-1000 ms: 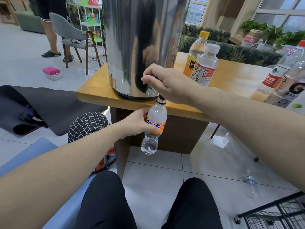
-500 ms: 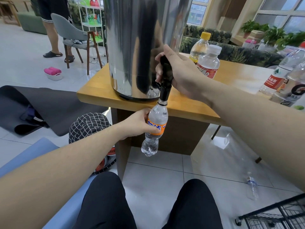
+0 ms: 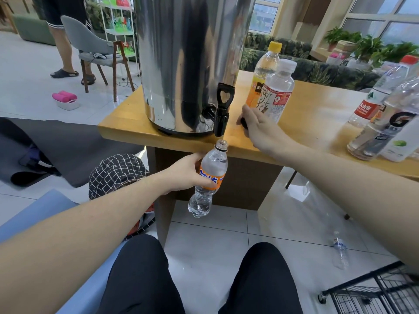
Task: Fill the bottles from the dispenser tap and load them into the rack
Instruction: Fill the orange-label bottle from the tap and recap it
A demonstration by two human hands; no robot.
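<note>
A dark grey floor mat (image 3: 56, 150) lies flat on the white glossy tiles at far left, with a grey moulded chair (image 3: 90, 48) on wooden legs behind it and a pink rolled cloth in a small white tray (image 3: 65, 100) nearby. A round black cushion with a white grid pattern (image 3: 115, 173) sits below the desk corner. The left hand (image 3: 188, 172) grips a clear, ribbed plastic bottle with an orange label (image 3: 209, 180) around its middle, fingers (image 3: 204, 183) wrapped over the label; the bottle is uncapped, tilted slightly, and held just under the desk edge with its open neck a little below the spout. Water shows in it. Above, a tall cylinder of polished stainless steel, the dispenser (image 3: 192, 60), stands on the smooth honey-coloured wooden desk (image 3: 317, 118). Its black plastic tap (image 3: 221, 109) juts from the base, the looped lever upright. To the right, the right hand (image 3: 254, 123) lies low over the desk with a small dark round object (image 3: 243, 122), likely a cap, at its fingertips; whether it is pinched I cannot tell. Behind stand a yellow-capped bottle (image 3: 264, 75) and a white-capped clear bottle (image 3: 277, 91), touching. Several more clear bottles (image 3: 385, 114) cluster at the far right edge. 1 small bottle (image 3: 340, 250) lies on the floor, and a black wire rack (image 3: 374, 293) shows at bottom right.
</note>
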